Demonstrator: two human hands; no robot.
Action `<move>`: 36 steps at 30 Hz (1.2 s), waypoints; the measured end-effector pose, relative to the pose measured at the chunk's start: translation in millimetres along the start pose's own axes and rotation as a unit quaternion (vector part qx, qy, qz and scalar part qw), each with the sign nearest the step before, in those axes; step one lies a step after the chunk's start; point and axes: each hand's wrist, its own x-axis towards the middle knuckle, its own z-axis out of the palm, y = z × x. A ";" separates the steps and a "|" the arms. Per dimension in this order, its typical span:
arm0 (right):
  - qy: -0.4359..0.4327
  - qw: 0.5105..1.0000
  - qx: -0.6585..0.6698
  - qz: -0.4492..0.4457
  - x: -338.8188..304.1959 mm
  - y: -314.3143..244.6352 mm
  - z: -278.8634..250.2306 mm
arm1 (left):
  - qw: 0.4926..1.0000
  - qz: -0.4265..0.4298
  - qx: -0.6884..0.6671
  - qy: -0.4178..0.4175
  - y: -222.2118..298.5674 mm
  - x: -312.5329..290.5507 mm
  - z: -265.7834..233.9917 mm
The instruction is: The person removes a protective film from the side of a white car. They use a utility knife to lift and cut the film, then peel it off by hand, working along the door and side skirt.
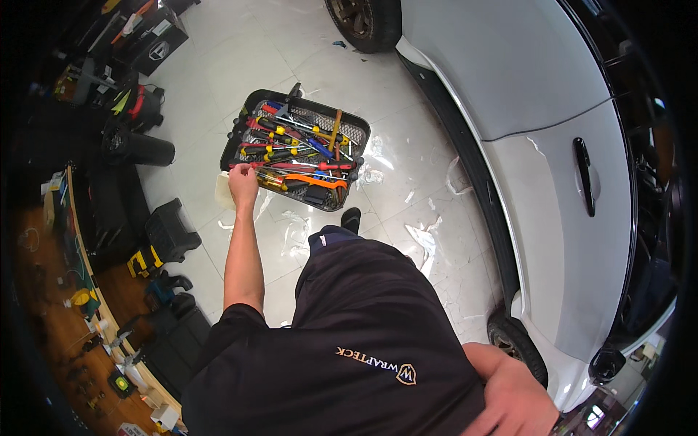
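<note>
In the head view, the left hand point(243, 183) lies between 9 and 10 o'clock of centre, with its bare forearm running almost straight up toward 12 from the black short sleeve. The wrist is nearly in line with the forearm, and the fingers are curled inward at the 8 o'clock rim of a black tray point(358, 125); whether they grip a tool end or the rim, I cannot tell. The right hand point(512, 398) is down between 4 and 5 o'clock, beside the person's dark shirt point(349, 341), back of the hand showing, fingers loosely bent and partly cut off by the lower edge, so their hold cannot be told. The tray sits at 11 o'clock, a tilted rounded rectangle with a silvery textured bed. Heaped across it are screwdrivers point(256, 150) with yellow-and-black handles, a curved orange tool point(313, 179) toward its 5 o'clock side, a long red tool point(336, 166) and an upright brown stick point(335, 131). A white car point(538, 240) stands at 3 o'clock.
</note>
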 end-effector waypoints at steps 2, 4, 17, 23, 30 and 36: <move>0.026 0.998 0.002 -0.066 0.9 -1.0 -0.1 | 0.999 0.032 0.016 -0.002 1.9 -2.5 0.4; 0.022 0.994 -0.008 -0.105 2.2 -0.1 1.1 | 0.999 0.034 0.026 -0.006 5.3 -5.2 0.9; 0.160 0.980 -0.120 0.006 3.1 -0.6 3.8 | 0.993 0.029 0.067 -0.095 30.7 -11.8 37.8; 0.183 0.887 -0.341 0.252 -8.9 -8.7 10.6 | 0.991 0.057 0.067 -0.099 42.7 -19.8 56.2; 0.466 0.784 -0.256 0.321 -81.7 9.7 12.7 | 0.980 0.091 0.067 -0.164 73.6 -24.9 85.4; 0.647 0.554 -0.239 0.466 -253.3 39.2 34.8 | 0.950 0.071 0.034 -0.303 91.1 -28.5 102.2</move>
